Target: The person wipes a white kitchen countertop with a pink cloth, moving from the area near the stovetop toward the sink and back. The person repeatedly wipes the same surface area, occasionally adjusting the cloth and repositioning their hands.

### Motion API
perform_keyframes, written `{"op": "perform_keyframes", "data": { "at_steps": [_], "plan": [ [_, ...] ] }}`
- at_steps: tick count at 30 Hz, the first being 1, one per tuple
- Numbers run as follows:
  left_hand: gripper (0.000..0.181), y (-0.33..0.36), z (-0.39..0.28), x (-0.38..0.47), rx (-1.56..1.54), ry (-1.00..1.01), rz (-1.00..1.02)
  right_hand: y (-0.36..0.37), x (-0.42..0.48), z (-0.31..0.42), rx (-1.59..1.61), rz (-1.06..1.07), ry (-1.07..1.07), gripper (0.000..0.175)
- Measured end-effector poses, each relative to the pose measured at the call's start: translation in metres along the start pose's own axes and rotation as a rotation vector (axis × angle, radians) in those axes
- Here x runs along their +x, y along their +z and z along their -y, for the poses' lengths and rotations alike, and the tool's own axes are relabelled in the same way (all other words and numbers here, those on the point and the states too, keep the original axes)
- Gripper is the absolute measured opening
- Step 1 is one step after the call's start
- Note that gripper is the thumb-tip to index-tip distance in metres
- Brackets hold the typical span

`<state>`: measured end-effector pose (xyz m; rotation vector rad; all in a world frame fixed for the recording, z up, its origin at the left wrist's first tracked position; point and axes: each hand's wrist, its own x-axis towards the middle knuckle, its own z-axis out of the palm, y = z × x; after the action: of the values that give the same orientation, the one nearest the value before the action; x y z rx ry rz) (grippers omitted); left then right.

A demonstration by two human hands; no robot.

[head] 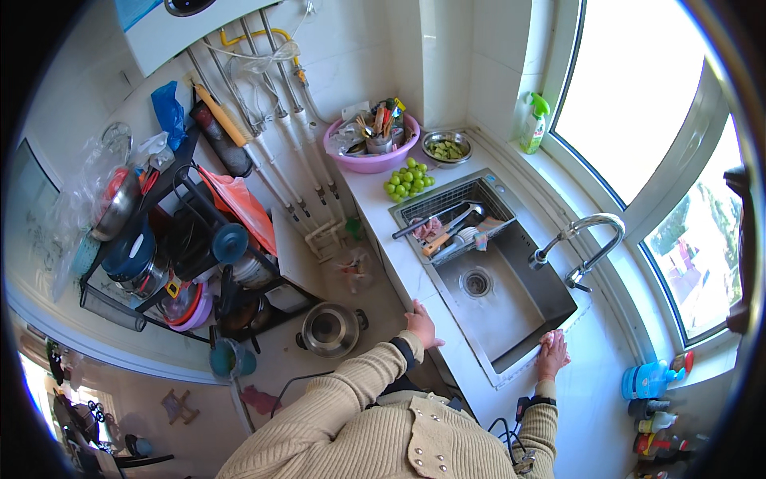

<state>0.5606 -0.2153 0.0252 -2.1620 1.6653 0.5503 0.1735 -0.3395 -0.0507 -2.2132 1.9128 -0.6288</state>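
My left hand [422, 327] rests at the front edge of the white countertop [413, 281], thumb and fingers apart, with nothing in it. At the near right corner of the sink, my right hand [553, 355] presses down on the counter beside the rim. Something pinkish shows around its fingers; whether it is a cloth is unclear. Between the hands lies the stainless steel sink [508, 299], with a drain strainer [476, 282] in its floor. A wire draining basket [497, 200] sits across the sink's far end, holding a wood-handled utensil [440, 242], a ladle [474, 209] and cloths.
A chrome faucet [610, 224] arches over the sink's right side. Green grapes [409, 181], a steel bowl of cut green pieces [447, 148] and a pink basin [374, 163] stand beyond. A lidded pot [331, 329] is on the floor; a loaded rack [197, 239] stands left.
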Motion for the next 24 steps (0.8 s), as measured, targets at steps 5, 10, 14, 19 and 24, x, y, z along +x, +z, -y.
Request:
{"op": "perform_keyframes", "data": {
  "at_steps": [5, 10, 14, 19, 24],
  "plan": [
    [0.123, 0.004, 0.002, 0.003, -0.001, 0.018, -0.01, 0.005, -0.009, 0.005, -0.005, -0.005, 0.014, 0.051],
    [0.128, 0.008, 0.007, 0.004, 0.04, 0.069, -0.051, -0.01, -0.072, 0.03, 0.063, 0.043, -0.061, 0.049],
    [0.126, 0.009, 0.007, 0.008, 0.03, 0.045, -0.034, -0.03, -0.126, 0.056, 0.069, 0.105, -0.116, 0.048],
    [0.12, 0.007, 0.004, 0.01, 0.13, 0.105, 0.002, -0.043, -0.148, 0.072, 0.075, 0.094, -0.114, 0.044],
    [0.118, 0.003, 0.003, 0.011, 0.191, 0.104, 0.021, -0.035, -0.114, 0.06, 0.097, 0.067, -0.11, 0.044]
  ]
}}
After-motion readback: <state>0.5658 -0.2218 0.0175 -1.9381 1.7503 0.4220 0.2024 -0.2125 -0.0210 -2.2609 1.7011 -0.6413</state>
